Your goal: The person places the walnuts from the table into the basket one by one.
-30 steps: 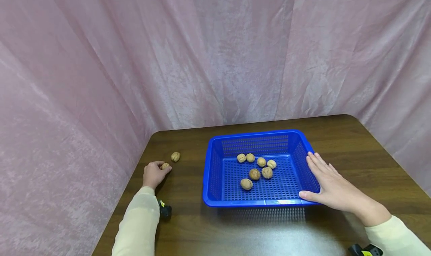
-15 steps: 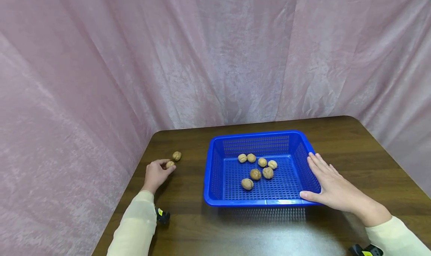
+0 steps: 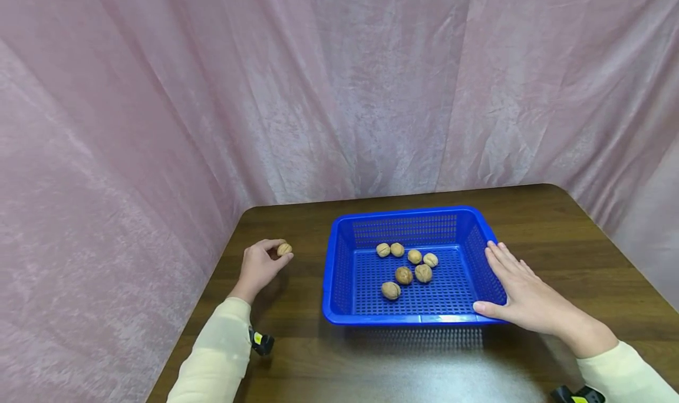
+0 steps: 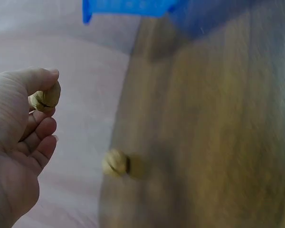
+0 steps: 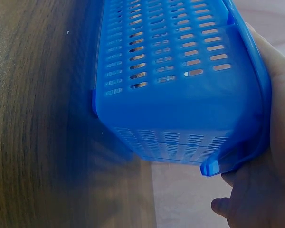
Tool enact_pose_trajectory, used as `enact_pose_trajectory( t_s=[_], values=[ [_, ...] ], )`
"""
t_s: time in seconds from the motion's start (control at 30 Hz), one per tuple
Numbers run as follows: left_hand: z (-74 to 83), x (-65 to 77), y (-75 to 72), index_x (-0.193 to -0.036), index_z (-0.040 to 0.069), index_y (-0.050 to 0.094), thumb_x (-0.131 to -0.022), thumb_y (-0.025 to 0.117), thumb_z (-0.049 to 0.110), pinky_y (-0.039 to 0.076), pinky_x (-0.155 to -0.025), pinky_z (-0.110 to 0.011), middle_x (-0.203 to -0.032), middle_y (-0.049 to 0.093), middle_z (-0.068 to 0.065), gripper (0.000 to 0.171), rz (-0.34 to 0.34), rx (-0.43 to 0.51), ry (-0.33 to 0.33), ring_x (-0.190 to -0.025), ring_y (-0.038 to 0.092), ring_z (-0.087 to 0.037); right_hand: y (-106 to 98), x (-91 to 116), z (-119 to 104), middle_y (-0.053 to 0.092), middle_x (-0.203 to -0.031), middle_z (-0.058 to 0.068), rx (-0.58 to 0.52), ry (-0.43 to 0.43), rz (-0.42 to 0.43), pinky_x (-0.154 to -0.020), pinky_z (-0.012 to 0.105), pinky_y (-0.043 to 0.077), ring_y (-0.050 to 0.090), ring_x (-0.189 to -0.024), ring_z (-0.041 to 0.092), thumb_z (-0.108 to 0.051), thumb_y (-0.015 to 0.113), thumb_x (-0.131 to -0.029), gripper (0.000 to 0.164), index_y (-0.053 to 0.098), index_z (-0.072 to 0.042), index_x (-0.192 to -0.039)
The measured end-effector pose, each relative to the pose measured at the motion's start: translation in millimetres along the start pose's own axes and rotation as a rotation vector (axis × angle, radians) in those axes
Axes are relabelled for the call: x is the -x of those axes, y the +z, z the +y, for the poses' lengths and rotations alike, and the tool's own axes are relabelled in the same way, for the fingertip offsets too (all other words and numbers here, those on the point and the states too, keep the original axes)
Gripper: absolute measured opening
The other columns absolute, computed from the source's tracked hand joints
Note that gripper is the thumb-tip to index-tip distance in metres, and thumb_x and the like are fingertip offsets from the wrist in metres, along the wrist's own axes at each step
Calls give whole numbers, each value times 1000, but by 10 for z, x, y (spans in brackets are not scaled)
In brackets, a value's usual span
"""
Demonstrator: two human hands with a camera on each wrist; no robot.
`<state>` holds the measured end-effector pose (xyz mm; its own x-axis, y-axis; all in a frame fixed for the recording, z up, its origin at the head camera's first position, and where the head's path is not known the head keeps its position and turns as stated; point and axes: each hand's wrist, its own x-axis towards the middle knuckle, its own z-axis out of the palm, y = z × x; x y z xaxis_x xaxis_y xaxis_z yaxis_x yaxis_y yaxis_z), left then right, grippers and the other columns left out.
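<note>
My left hand pinches a walnut between thumb and fingers, over the left part of the table. In the left wrist view the same walnut sits between the fingertips, and a second walnut lies on the wood. The head view mostly hides that second one behind the held walnut and fingers. My right hand rests on the right rim of a blue perforated basket, its fingers straight and its thumb near the front corner. Several walnuts lie on the basket's floor.
The basket stands on a brown wooden table, right of the left hand. Behind and to the left hangs a pink curtain, close to the table's edges. A small black camera is strapped on the left wrist.
My left hand has lifted the walnut and carried it right and away from me, near the second walnut. The right hand keeps its place on the basket.
</note>
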<state>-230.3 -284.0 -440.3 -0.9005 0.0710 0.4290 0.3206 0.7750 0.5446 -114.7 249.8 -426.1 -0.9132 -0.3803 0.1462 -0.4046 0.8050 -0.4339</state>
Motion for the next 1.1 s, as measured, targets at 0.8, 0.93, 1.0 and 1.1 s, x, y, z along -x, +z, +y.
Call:
enact_pose_trajectory(
  t_s=[0.8, 0.93, 1.0, 1.1],
  values=[
    [1431, -458, 215, -105, 9, 74, -78, 82, 25, 51, -71, -26, -95, 69, 4, 32, -166, 103, 368, -83, 60, -9, 3, 7, -6, 7, -158, 21, -13, -4, 9, -114, 52, -2, -10, -146, 24, -57, 66, -83, 106, 12, 5, -151],
    [1632, -587, 309, -105, 8, 73, -78, 81, 25, 51, -74, -24, -95, 69, 2, 33, -180, 122, 384, -84, 61, -9, 4, 10, 0, 6, -159, 20, -10, -7, 15, -114, 52, -3, -10, -146, 24, -57, 67, -83, 107, 13, 5, -151],
    [1713, -647, 366, -106, 8, 73, -79, 81, 25, 50, -75, -22, -95, 69, 2, 33, -188, 127, 385, -85, 61, -9, 11, 7, 5, 6, -159, 20, -14, -11, 16, -114, 53, -3, -10, -146, 24, -56, 67, -83, 107, 13, 5, -151],
    [1830, -734, 469, -107, 10, 73, -79, 80, 27, 49, -75, -21, -95, 69, 3, 33, -211, 126, 384, -85, 61, -8, 19, 4, 19, 6, -158, 21, -18, -12, 13, -114, 52, -3, -10, -146, 23, -56, 67, -83, 107, 11, 5, -151]
  ],
)
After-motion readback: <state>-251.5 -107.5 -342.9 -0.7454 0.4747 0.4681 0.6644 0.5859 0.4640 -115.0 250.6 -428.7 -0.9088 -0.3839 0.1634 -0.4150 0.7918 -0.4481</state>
